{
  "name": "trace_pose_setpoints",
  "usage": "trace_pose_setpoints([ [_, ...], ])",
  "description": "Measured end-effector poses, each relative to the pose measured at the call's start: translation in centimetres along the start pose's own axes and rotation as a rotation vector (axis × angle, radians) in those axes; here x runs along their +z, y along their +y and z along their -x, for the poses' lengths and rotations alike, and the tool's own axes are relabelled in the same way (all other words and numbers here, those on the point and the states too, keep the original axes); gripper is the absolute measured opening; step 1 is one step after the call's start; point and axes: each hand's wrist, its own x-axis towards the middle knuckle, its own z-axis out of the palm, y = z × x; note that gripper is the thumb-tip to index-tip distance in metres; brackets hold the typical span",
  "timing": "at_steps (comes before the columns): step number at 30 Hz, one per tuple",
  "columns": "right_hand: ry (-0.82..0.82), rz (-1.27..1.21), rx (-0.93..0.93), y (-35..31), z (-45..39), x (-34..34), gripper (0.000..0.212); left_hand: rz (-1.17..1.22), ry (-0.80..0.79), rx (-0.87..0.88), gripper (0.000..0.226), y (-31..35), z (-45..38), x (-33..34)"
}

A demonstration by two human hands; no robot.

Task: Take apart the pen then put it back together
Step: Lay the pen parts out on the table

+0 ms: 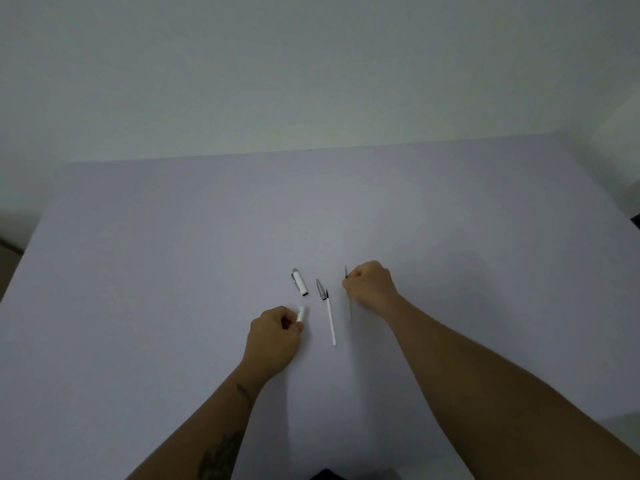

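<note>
The pen lies in pieces on the pale table (173, 271). A white cap with a silver clip (299, 281) rests at the centre, and a grey tip cone (321, 289) lies to its right. A thin white refill (331, 321) stretches from the cone toward me. My left hand (273, 336) is closed around a white barrel piece (300, 313), whose end pokes out past my fingers. My right hand (370, 284) is fisted on the table to the right, pinching a small dark thin part (346, 271) that I cannot identify.
The table's far edge (311, 150) meets a plain wall. A dark floor strip (8, 251) shows past the left edge, and a dark object (635, 221) sits at the right edge.
</note>
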Motion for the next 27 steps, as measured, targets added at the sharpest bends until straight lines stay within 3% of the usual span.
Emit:
trace_pose_setpoints([
  [5, -0.029, 0.262, -0.050, 1.1, 0.2, 1.7, 0.012, -0.018, -0.011, -0.025, 0.009, -0.6, 0.0, 0.5],
  [15, 0.037, 0.285, -0.082, 1.4, 2.1, 2.8, 0.018, -0.025, -0.013, -0.012, 0.012, -1.0, 0.5, 0.3],
  [22, 0.082, 0.438, -0.162, 1.5, 4.2, 5.9, 0.025, -0.023, -0.004, 0.011, 0.019, -1.3, 1.3, -1.1],
  [27, 0.098, 0.463, -0.104, 1.2, 4.8, 6.4, 0.014, -0.038, 0.000, 0.014, 0.016, -2.2, 2.0, -2.1],
])
